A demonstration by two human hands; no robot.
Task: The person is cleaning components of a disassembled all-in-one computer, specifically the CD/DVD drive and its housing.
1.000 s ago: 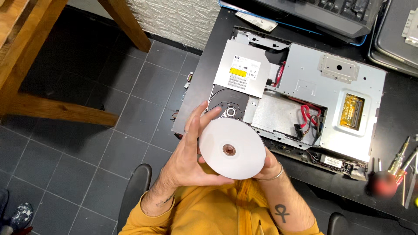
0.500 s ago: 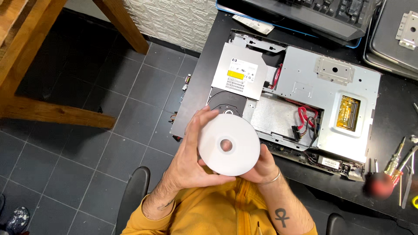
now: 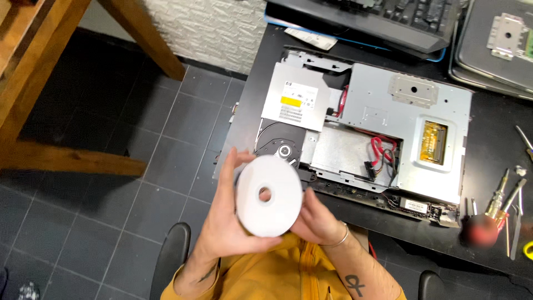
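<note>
Both of my hands hold one white disc (image 3: 269, 195), a flat, matte circle with a small round hole at its centre, raised in front of my chest and just short of the surface's near edge. My left hand (image 3: 227, 222) wraps its left rim, thumb hooked over the top and fingers curled under the bottom edge; my right hand (image 3: 317, 222) is mostly hidden behind the disc, supporting the right rim, a thin metal bracelet (image 3: 336, 240) at the wrist. Just beyond the disc, the opened machine (image 3: 411, 139) lies flat on the black surface (image 3: 499, 139): a pale grey sheet-metal chassis, dull and stamped with small holes, with a square silver drive (image 3: 297, 103) carrying a white and yellow label. Below the drive is its dark tray (image 3: 277, 145) with a shiny round spindle. Red cables (image 3: 383, 155) loop inside a recess, and an amber-coloured component (image 3: 433, 143) shows through a rectangular window. Screwdrivers (image 3: 499, 194) lie near the right edge, and a dark keyboard (image 3: 400, 22) sits at the far side. My sleeves are mustard yellow. On the left the floor (image 3: 111, 166) is dark square tile with lighter grout, wooden legs (image 3: 66, 158) stand on it, and a rough white textured wall (image 3: 211, 28) runs behind.
</note>
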